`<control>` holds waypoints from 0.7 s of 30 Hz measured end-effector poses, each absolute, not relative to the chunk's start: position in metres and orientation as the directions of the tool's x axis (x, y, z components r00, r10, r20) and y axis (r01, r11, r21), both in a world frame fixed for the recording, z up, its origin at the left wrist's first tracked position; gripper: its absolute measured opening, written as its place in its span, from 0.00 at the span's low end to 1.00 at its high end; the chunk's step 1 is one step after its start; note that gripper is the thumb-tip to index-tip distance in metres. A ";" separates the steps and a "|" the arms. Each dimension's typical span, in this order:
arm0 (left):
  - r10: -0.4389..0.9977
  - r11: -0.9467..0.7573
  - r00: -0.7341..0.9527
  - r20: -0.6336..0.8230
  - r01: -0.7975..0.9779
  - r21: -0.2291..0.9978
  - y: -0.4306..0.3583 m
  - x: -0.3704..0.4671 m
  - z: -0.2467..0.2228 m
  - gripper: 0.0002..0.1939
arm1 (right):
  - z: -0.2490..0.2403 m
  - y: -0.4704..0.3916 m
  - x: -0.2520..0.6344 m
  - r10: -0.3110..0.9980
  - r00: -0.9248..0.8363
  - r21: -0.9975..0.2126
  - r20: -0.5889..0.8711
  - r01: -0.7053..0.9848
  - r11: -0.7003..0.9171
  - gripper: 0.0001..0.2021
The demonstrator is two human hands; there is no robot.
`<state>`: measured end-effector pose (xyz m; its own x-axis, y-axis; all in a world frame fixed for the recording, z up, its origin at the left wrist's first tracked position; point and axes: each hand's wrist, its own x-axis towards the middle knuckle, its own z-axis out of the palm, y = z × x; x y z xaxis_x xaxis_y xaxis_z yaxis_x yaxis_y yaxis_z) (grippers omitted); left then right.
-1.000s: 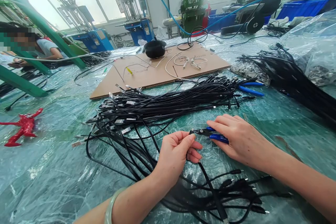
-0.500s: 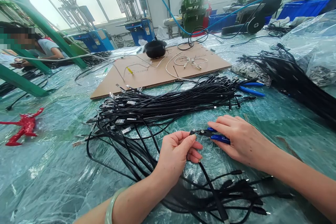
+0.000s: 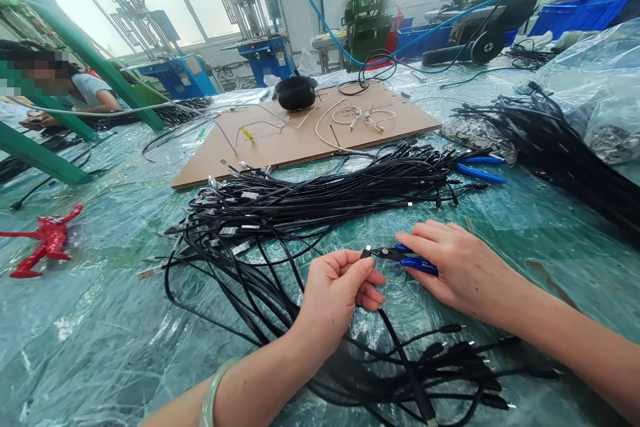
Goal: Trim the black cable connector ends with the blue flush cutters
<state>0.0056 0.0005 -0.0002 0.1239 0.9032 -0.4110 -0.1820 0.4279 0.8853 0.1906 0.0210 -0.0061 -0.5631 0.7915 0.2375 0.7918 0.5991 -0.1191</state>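
Between thumb and fingers, my left hand [image 3: 340, 287] pinches a black cable connector [image 3: 367, 252]; the cable runs down from below the fingers. My right hand [image 3: 450, 260] is wrapped round the blue handles of small cutters [image 3: 419, 263], whose jaws meet the connector's right side. Behind both hands lies a thick bundle of black cables [image 3: 320, 193] with metal plugs at its left end. More black cable ends [image 3: 450, 373] spread out beneath and in front of my left wrist.
Cardboard [image 3: 300, 137] holds a black round object [image 3: 295, 93] and white cables. Blue-handled pliers [image 3: 480, 172] lie beside more black cables [image 3: 575, 140] at right. A red object [image 3: 47, 240] lies left. A person [image 3: 90, 93] sits behind green bars [image 3: 45, 153].
The cutters' blue handles are squeezed very slightly closer together. Both hands otherwise stay in the same place.
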 end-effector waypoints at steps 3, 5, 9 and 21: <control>0.903 0.427 0.125 -0.410 -0.176 0.887 0.000 0.006 0.000 0.10 | -0.007 0.021 0.191 0.792 -0.565 -0.126 0.234 0.790 0.600 0.08; 0.904 0.426 0.124 -0.409 -0.176 0.887 0.000 0.006 0.000 0.10 | -0.007 0.020 0.191 0.791 -0.563 -0.131 0.237 0.789 0.601 0.08; 0.907 0.421 0.114 -0.406 -0.183 0.888 0.000 0.006 -0.002 0.10 | -0.007 0.019 0.192 0.801 -0.554 -0.160 0.228 0.790 0.592 0.07; 0.905 0.425 0.095 -0.415 -0.207 0.881 0.001 0.006 0.000 0.12 | -0.009 0.019 0.192 0.820 -0.543 -0.289 0.180 0.768 0.572 0.09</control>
